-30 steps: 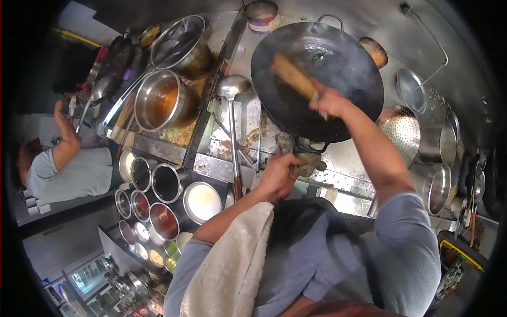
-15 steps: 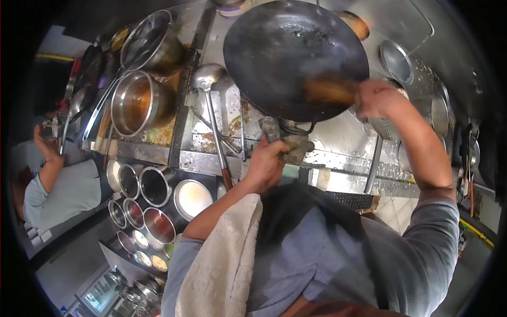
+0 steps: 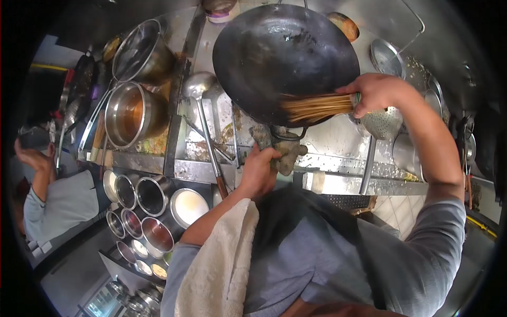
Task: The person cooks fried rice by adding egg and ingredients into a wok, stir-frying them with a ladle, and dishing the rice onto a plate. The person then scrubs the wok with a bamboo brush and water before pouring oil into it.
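A large black wok point(image 3: 280, 58) is tilted above the steel stove top. My left hand point(image 3: 259, 171) is closed around a dirty grey rag point(image 3: 285, 153) at the wok's near handle. In my right hand point(image 3: 377, 95) is a bamboo brush point(image 3: 317, 107), gripped at its bound end, with its bristles against the wok's near right inner side. A ladle point(image 3: 206, 127) with a wooden handle lies left of the wok. Just beyond my right hand, a perforated strainer point(image 3: 381, 124) rests on the steel surface.
Two steel pots, one with orange-brown liquid point(image 3: 127, 116), stand at the left. Several seasoning containers point(image 3: 157, 233) sit below them. Another person point(image 3: 63, 201) is at the far left. A small orange-stained bowl point(image 3: 344, 26) and a round lid point(image 3: 387, 57) lie behind the wok.
The brush has swept from the wok's middle to its near right side with my right hand. The view has shifted, and the other person's hands have moved.
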Demonstrator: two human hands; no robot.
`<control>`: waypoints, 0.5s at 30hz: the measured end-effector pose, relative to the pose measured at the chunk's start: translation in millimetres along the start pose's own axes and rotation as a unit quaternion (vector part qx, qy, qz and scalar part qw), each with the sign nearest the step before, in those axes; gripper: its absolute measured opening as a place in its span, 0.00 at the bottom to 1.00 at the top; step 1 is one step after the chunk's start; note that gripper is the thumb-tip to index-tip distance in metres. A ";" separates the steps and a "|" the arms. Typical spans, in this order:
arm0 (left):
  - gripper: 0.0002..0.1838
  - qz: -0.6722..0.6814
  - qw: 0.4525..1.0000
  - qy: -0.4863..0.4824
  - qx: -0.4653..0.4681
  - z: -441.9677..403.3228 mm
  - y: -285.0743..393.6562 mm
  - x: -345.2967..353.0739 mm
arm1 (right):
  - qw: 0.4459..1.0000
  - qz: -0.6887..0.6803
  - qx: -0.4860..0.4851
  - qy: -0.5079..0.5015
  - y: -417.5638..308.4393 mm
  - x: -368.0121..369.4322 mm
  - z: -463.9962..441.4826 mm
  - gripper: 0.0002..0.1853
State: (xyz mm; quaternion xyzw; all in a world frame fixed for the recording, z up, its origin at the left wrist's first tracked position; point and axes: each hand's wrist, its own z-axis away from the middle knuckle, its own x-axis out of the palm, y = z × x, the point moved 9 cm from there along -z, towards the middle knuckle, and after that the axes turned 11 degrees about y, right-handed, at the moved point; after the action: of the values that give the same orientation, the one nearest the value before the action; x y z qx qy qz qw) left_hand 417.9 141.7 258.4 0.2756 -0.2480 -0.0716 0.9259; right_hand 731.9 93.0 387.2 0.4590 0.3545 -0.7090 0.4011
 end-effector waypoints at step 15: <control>0.15 -0.165 0.986 0.030 0.000 4.5 2.0 -13.5 | 0.936 -0.310 -0.161 -0.033 -81.5 111.8 -73.6 0.46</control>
State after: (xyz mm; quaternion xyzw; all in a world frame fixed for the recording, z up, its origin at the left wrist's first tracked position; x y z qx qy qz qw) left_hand 404.0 144.9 257.0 0.3152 -0.1717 -0.2151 0.9082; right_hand 657.3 164.7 269.5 0.2319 0.5752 -0.7462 0.2419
